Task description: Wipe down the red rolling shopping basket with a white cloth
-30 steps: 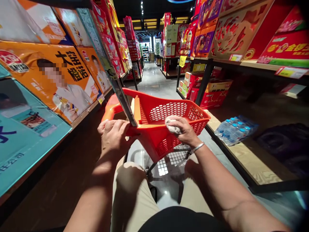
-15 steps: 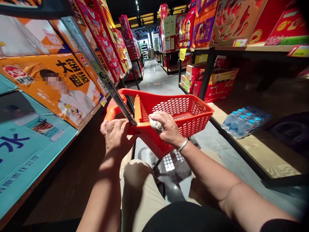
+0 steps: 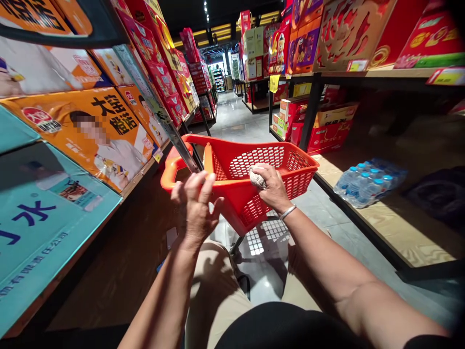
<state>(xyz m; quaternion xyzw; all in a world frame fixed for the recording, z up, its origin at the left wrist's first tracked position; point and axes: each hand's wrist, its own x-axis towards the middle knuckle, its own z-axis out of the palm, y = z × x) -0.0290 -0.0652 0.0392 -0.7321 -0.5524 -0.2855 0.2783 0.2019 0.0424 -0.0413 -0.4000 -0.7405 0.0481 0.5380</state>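
A red plastic shopping cart [image 3: 236, 194] with a perforated basket stands in front of me, its rounded handle toward the left. My right hand [image 3: 272, 186] grips a crumpled whitish cloth [image 3: 257, 177] against the upper rim of the cart's near side. Lifted just in front of the cart's handle end, my left hand [image 3: 198, 208] has its fingers apart and nothing in it. A metal post [image 3: 160, 111] slants down behind that hand to the cart's edge; its lower end is partly hidden by the fingers.
Orange boxes [image 3: 87, 131] and a turquoise box [image 3: 43, 228] are stacked close on the left. A shrink-wrapped pack of water bottles [image 3: 366, 182] lies on the low wooden shelf [image 3: 417, 242] at right. Red gift boxes [image 3: 332, 128] line the aisle, whose grey floor [image 3: 236, 114] runs ahead.
My left hand has come off the cart's handle end and opened, moving right. My right hand has slid the cloth farther right along the rim.
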